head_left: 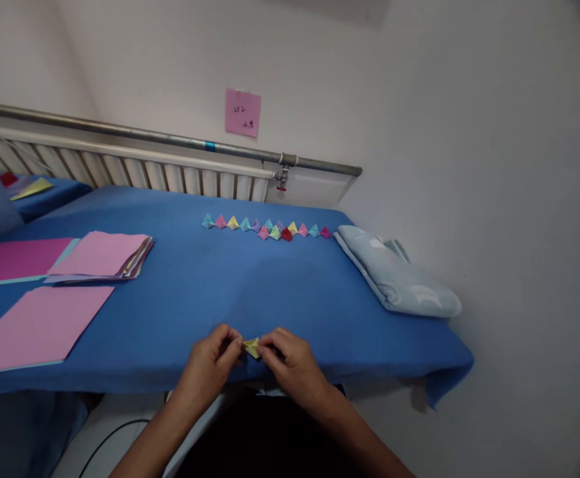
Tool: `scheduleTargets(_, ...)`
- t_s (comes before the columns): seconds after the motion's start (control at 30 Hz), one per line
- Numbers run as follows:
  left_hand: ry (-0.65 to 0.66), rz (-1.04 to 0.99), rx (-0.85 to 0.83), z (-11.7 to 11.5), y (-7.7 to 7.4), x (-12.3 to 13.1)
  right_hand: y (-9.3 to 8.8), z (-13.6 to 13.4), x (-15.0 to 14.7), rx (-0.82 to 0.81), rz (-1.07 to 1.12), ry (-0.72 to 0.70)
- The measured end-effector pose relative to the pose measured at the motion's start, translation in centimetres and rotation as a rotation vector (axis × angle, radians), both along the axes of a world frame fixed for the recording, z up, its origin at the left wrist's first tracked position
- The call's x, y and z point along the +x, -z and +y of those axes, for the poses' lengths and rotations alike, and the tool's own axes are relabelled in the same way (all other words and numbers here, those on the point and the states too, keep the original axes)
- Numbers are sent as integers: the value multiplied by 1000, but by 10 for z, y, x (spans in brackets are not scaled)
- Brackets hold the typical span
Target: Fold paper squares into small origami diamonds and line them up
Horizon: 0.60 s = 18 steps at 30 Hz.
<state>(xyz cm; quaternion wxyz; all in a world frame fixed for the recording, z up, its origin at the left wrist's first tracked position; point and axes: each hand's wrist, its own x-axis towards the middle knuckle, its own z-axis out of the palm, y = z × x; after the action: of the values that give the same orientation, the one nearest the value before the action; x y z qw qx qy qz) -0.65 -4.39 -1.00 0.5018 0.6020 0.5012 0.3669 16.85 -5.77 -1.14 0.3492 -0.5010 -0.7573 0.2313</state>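
Small yellow folded paper (253, 348) is between two hands, at near edge of blue cloth (195, 292). Left hand (209, 364): thumb and forefinger pinch left corner of paper. Right hand (292, 364): fingertips pinch right side. Middle of paper shows uncovered between fingers; whether it touches cloth, cannot tell. Farther, row of small coloured folded papers (275, 233). At left, pink sheets (41, 325); at far right, folded pale blanket (399, 272).
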Motion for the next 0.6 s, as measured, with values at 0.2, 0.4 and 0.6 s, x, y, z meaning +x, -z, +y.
scheduleTargets(0.2, -2, 26, 4, 1, 4, 0, 4, 2, 2, 36, 10, -10)
scheduleTargets(0.4, 8, 296, 398, 1, -6, 3, 6, 2, 1, 70, -26, -70)
scheduleTargets(0.6, 52, 573, 620, 2, -2, 9, 7, 2, -1, 81, -51, -71)
